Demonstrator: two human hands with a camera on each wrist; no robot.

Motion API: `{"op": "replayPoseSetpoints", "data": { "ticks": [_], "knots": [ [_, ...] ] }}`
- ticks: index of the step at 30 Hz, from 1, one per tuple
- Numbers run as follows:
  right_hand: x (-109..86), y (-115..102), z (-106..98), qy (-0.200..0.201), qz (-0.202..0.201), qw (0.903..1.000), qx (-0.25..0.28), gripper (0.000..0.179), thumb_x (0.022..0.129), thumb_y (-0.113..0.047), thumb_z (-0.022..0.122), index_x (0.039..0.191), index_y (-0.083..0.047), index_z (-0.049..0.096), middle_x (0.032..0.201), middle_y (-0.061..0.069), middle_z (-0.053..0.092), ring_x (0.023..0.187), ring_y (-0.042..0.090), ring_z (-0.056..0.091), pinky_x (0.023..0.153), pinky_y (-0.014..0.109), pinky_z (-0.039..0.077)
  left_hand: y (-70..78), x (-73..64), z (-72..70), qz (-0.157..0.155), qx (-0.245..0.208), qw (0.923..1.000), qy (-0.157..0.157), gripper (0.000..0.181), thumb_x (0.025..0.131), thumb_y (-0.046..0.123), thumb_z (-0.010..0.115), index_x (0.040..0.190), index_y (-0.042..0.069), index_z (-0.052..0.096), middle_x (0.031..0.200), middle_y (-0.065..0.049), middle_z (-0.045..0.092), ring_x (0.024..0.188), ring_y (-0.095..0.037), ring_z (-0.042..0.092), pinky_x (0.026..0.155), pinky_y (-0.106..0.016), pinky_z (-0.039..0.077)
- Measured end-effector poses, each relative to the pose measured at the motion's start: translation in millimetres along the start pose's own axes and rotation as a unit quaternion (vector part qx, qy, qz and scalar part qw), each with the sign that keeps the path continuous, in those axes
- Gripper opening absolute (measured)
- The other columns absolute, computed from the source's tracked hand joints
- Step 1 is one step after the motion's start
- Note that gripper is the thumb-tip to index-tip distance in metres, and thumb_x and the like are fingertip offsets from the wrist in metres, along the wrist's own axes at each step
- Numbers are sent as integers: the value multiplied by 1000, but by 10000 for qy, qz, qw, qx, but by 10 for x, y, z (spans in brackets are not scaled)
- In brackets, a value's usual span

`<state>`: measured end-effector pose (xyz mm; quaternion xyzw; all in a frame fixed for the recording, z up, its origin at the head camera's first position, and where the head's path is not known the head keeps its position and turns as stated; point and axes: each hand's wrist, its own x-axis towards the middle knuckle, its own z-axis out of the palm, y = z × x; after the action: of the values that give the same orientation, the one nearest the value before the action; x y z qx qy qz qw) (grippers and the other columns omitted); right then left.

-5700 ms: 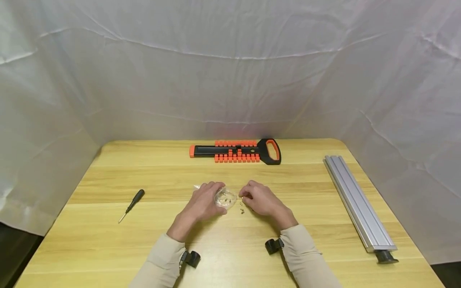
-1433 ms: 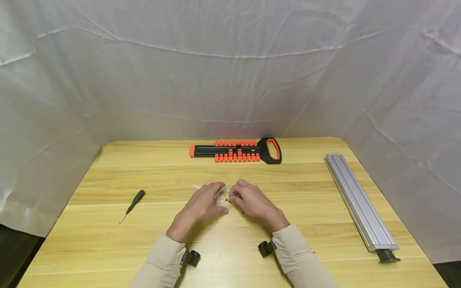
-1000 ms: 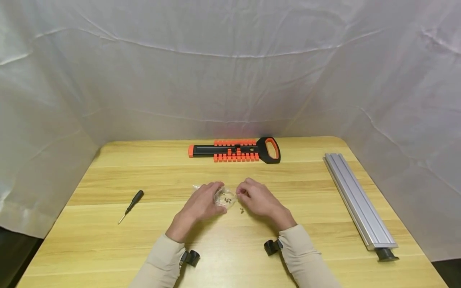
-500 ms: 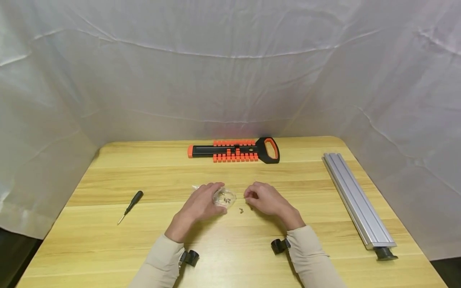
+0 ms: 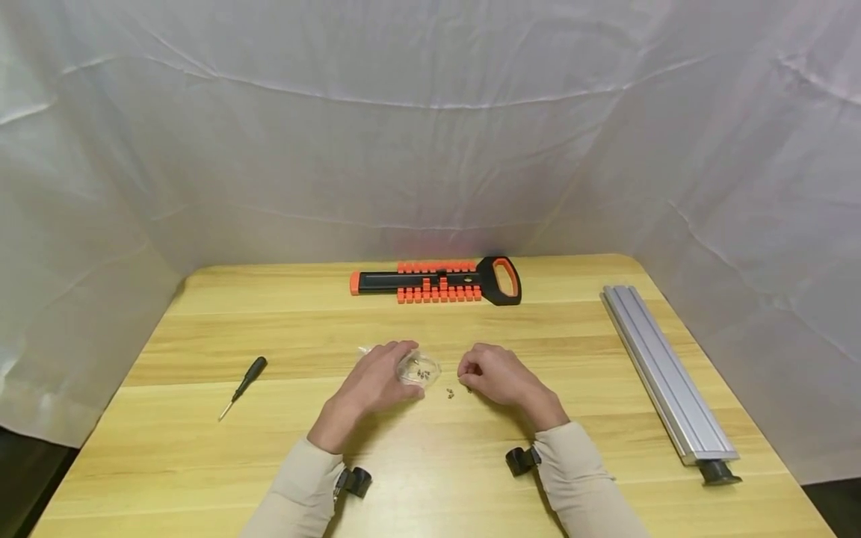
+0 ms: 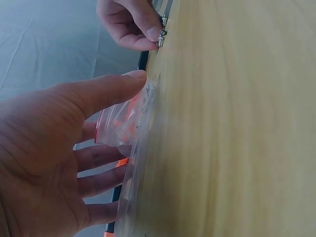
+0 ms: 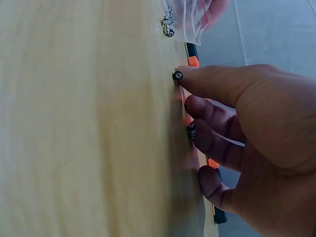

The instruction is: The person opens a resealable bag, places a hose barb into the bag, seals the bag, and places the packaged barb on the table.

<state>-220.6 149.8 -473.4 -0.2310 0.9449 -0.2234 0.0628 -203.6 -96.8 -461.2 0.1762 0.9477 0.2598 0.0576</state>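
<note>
My left hand [image 5: 373, 381] holds a clear plastic zip bag [image 6: 121, 121] between thumb and fingers, its mouth held round and facing right. Several small metal screws [image 5: 423, 373] lie in it. Just right of the bag, my right hand [image 5: 501, 373] is low over the table, fingers loosely bent and a gap between thumb and fingertips. A loose screw [image 7: 191, 130] lies beside its fingertips, and other loose screws [image 5: 451, 394] lie between it and the bag. In the right wrist view one of them [image 7: 177, 75] appears against the thumb tip; whether they touch is unclear.
A black-handled screwdriver [image 5: 244, 387] lies to the left. Along the back lies a black and orange rack-like tool [image 5: 420, 282] with a loop handle. A silver aluminium bar [image 5: 669, 373] with a black end runs down the right side. Pale sheeting [image 5: 430, 134] hangs behind the wooden table.
My right hand went to the bag, then drew back right to the loose screws, staying there over the last half second. More screws lie in the bag. My left hand kept its place.
</note>
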Motion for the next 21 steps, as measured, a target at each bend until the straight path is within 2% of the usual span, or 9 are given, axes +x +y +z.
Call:
{"op": "replayPoseSetpoints", "data": {
  "ticks": [4, 11, 21],
  "knots": [
    [3, -25, -7, -20, 10, 10000, -83, 5, 91, -23, 68, 85, -24, 68, 84, -12, 57, 77, 4, 53, 76, 29, 47, 6, -3, -9, -6, 60, 10000, 16, 81, 72, 39, 84, 141, 20, 47, 138, -6, 56, 121, -29, 54, 102, -47, 45],
    [-19, -61, -22, -77, 144, 9998, -131, 7, 94, -25, 63, 88, -25, 64, 89, -11, 56, 85, 7, 54, 86, 45, 46, 14, -8, -16, 2, 64, 10000, -26, 84, 72, 39, 83, 144, 20, 43, 136, -8, 57, 121, -30, 54, 101, -49, 45],
    [16, -103, 12, 141, -73, 9998, 149, 8, 98, -25, 57, 92, -22, 62, 89, -9, 53, 82, 8, 50, 82, 32, 46, 5, -15, -2, 51, 14, 10000, -6, 83, 73, 40, 82, 143, 20, 43, 137, -7, 56, 121, -30, 54, 101, -49, 46]
  ]
}}
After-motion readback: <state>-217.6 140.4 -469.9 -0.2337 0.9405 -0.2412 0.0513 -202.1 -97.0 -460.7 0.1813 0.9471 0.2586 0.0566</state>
